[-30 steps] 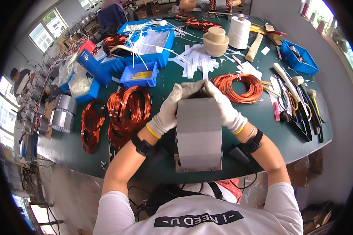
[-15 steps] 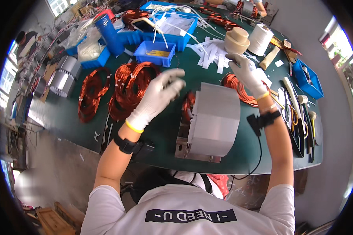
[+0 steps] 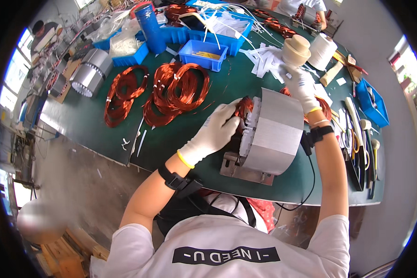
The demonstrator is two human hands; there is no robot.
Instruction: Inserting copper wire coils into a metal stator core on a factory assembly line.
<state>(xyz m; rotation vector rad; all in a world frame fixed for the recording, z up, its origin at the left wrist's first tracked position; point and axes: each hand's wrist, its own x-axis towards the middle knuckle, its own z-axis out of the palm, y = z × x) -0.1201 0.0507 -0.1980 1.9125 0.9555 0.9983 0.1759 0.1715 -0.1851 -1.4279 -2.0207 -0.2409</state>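
Note:
A silver motor stator core (image 3: 278,136) lies on its side on a metal stand (image 3: 248,172) near the table's front edge. White insulation shows along its left end, where a copper winding (image 3: 245,107) comes out. My left hand (image 3: 215,129), in a white glove, has its fingers bent around that winding. Beyond the core, my gloved right hand (image 3: 302,88) reaches over the table with fingers stretched out, and nothing shows in it. It is nearest to white paper strips (image 3: 264,60) and a cream tape roll (image 3: 295,51). Behind its wrist lies another copper coil (image 3: 324,107), partly hidden.
Copper coils (image 3: 176,92) lie left of the core, and a second stator (image 3: 91,73) stands farther left. Blue bins (image 3: 204,54) and a white thread spool (image 3: 322,52) are at the back. Tools (image 3: 356,139) lie at right. A co-worker (image 3: 301,7) is across the table.
My left hand has moved right onto the winding at the core's left end. My right hand has dropped slightly beside the paper strips. The whole view has shifted.

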